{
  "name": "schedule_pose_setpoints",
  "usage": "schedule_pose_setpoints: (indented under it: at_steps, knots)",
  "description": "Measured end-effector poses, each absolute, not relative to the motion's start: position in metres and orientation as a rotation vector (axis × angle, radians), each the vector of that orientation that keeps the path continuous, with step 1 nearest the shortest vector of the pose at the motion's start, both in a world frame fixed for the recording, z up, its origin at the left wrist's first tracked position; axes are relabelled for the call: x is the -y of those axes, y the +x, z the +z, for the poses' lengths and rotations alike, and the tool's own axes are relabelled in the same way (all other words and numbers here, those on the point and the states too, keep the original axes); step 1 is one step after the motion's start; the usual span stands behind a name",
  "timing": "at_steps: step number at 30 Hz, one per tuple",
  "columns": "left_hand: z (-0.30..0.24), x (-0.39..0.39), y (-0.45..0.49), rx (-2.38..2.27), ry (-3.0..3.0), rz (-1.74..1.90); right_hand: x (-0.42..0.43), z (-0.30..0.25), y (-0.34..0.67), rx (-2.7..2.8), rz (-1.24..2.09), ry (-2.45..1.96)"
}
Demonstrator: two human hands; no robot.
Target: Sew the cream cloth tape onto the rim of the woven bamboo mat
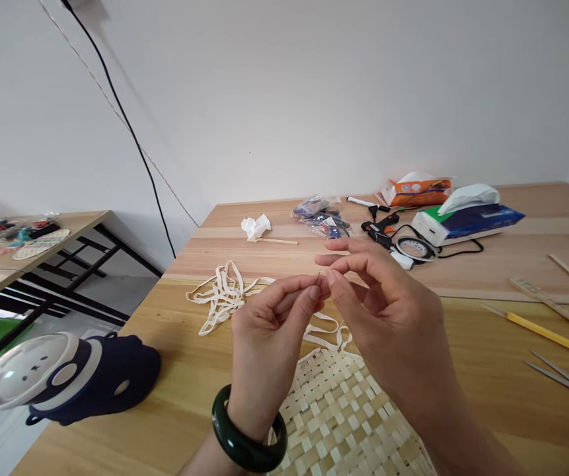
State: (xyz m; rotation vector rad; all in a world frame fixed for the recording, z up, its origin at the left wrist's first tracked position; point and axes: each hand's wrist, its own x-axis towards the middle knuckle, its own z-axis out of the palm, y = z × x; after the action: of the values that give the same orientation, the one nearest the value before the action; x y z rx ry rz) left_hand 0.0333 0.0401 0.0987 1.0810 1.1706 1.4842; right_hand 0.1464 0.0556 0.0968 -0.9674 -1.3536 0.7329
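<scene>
My left hand (275,337) pinches with thumb and forefinger, and a tiny thin tip shows at the fingertips, too small to name. Close against it, my right hand (396,317) has thumb and forefinger pressed together while its other fingers are raised; what lies between them is hidden. Below both hands is a woven mat of pale flat strips (343,413), partly covered by my forearms. Cream fabric tape (225,294) lies in a loose tangle to the left and runs behind my hands to the mat's far edge.
A dark blue bottle (115,377) stands at the left. Scissors (564,380), a yellow pencil (552,334) and wooden strips lie right. Farther back are a glue gun (380,231), a tape roll (416,248), tissue packs (467,221), plastic bags (321,215) and crumpled tissue (255,227).
</scene>
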Motion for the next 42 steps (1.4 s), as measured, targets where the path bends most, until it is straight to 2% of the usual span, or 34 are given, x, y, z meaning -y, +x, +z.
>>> schedule_pose_setpoints:
  at_steps: [42]
  knots:
    - [0.0974, -0.0419, 0.0324, -1.124, 1.116, 1.481, -0.0558, 0.0938, 0.1465, 1.364, 0.713, -0.953]
